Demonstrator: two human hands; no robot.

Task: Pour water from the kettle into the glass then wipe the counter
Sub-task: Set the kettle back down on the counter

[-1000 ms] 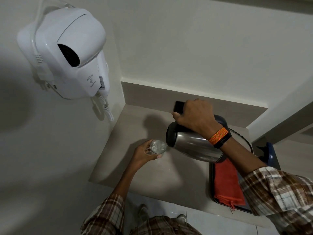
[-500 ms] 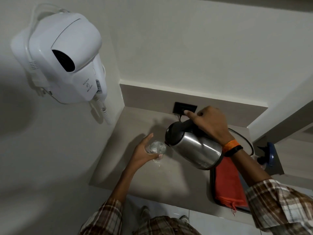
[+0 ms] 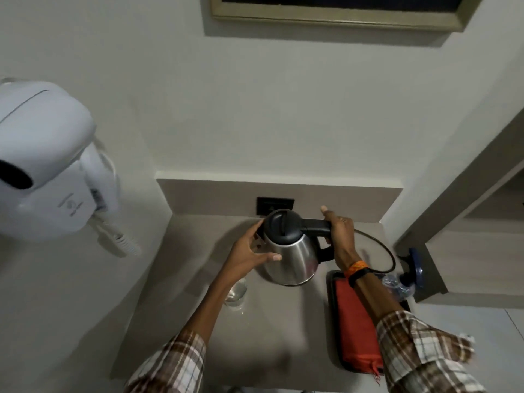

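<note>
Two bare hands are on the stainless-steel electric kettle with a black lid and handle (image 3: pixel 292 256), which stands upright near the middle of the grey-beige desk (image 3: pixel 283 336). The right hand (image 3: pixel 338 236) is wrapped around the black handle on the kettle's right side, thumb stretched out along the top; an orange band and a black band sit on that wrist. The left hand (image 3: pixel 249 255) is spread against the kettle's left flank, fingers on the metal body and up by the lid edge, not closed around anything. Both forearms come out of brown and white plaid sleeves.

Just near and left of the kettle, partly hidden under the left forearm, stands the clear drinking glass (image 3: pixel 236 292) with water in it, apart from both hands. A few small drops lie on the desk beside it.

To the right, a black rectangular tray (image 3: pixel 330 307) holds a folded orange-red cloth (image 3: pixel 355 330), crossed by the right forearm. A black power cord (image 3: pixel 382 248) curves behind the right wrist. At the far right edge sits a spray bottle with a blue trigger head (image 3: pixel 411 268). A black wall socket (image 3: pixel 275 204) is in the backsplash behind the kettle, and a white wall-mounted hair dryer (image 3: pixel 48 165) hangs on the left wall.
</note>
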